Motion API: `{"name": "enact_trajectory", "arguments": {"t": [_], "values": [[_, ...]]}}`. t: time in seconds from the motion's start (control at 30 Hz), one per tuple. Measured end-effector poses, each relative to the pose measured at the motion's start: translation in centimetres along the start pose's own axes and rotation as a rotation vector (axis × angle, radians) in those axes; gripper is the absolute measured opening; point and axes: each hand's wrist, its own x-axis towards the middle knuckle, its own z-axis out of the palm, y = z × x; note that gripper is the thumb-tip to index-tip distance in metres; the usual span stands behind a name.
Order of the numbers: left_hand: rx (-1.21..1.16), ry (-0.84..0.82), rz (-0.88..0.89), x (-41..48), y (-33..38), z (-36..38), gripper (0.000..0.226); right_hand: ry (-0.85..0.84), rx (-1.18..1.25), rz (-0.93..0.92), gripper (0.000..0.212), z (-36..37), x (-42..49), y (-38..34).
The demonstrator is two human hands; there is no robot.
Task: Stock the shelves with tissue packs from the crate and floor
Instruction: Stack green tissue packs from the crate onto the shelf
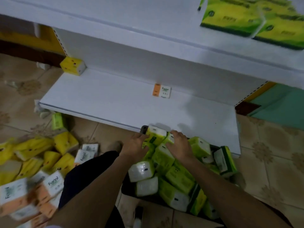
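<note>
A dark crate (143, 129) heaped with green-and-white tissue packs (179, 178) stands against the front edge of the white bottom shelf (115, 102). My left hand (134, 144) and my right hand (180, 143) grip the two sides of a green tissue pack (156, 134) at the top of the heap. One yellow pack (73, 65) sits at the shelf's back left corner, and an orange-and-white pack (162, 91) stands near the back middle. Green packs (250, 15) lie on the upper shelf at the top right.
Yellow packs (41, 155) and orange-and-white "Facial" packs (29, 193) lie scattered on the tiled floor to the left. A lone green pack (57, 121) stands by the shelf's left front corner. My dark-clothed leg (88, 175) is between floor pile and crate.
</note>
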Motion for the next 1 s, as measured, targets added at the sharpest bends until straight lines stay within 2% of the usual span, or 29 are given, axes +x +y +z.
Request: {"name": "enact_trajectory", "arguments": {"t": [0.27,0.4,0.53,0.6,0.7,0.83,1.0], "values": [[-0.053,-0.133,-0.072,4.0,-2.4,4.8,0.064,-0.099,-0.038,-0.008,0.052,4.6,6.8,1.4],[-0.06,-0.145,-0.094,4.0,-3.6,6.4,0.055,-0.136,-0.137,-0.052,0.062,6.6,8.5,1.6],[-0.051,-0.106,-0.103,3.6,-4.4,6.6,0.048,-0.076,-0.267,-0.112,0.046,6.9,8.7,1.2],[-0.06,-0.083,-0.102,3.3,-4.6,6.3,0.049,-0.082,-0.205,-0.161,0.039,6.4,8.2,0.6],[-0.091,-0.056,-0.089,2.1,-3.9,5.3,0.056,-0.038,0.024,-0.146,0.043,4.6,6.8,-0.4],[-0.336,0.079,-0.139,0.8,-2.3,4.4,0.078,0.048,0.277,-0.095,0.054,1.2,4.3,-1.2],[-0.407,0.14,-0.085,-1.3,2.3,0.2,0.081,0.17,0.317,-0.116,0.046,-3.8,0.4,-3.4]]}}
